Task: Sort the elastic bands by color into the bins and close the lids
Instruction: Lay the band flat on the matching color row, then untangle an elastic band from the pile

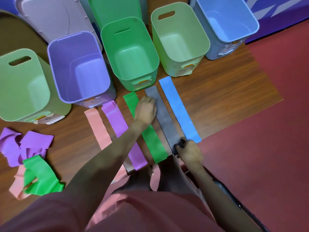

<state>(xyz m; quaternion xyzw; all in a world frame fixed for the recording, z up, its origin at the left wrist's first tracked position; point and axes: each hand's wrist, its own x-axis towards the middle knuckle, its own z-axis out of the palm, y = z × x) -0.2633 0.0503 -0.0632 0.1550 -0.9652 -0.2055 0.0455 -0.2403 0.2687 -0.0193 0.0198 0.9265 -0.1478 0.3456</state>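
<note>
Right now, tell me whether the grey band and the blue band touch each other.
Apart. The head view shows a thin strip of wooden table running between the grey band and the blue band along their length.

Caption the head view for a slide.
Both hands, left hand and right hand, hold the flat grey elastic band at its ends before five open plastic bins.

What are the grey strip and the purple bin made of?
The grey strip looks like thin rubbery elastic, matte: it lies flat and limp. The purple bin looks like hard moulded plastic, smooth with a soft sheen and rounded rim.
</note>
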